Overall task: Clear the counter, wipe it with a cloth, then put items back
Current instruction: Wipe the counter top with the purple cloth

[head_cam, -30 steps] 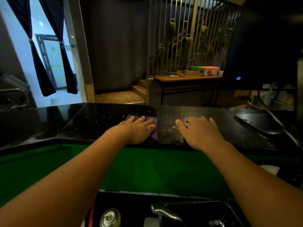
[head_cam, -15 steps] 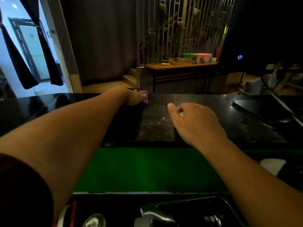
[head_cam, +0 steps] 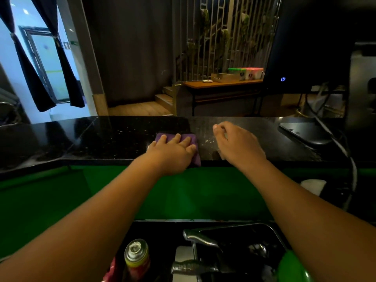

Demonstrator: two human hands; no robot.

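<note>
The left hand (head_cam: 173, 151) lies flat with straight fingers, pressing the purple cloth (head_cam: 197, 157) onto the dark bench (head_cam: 112, 139) at mid-frame, by its front edge. Just right of it, the right hand (head_cam: 239, 145) has loosely curled fingers and holds nothing. A monitor base (head_cam: 305, 132) occupies the bench's right end. A spray can (head_cam: 136, 257) and tap (head_cam: 200, 238) stand at bottom centre.
</note>
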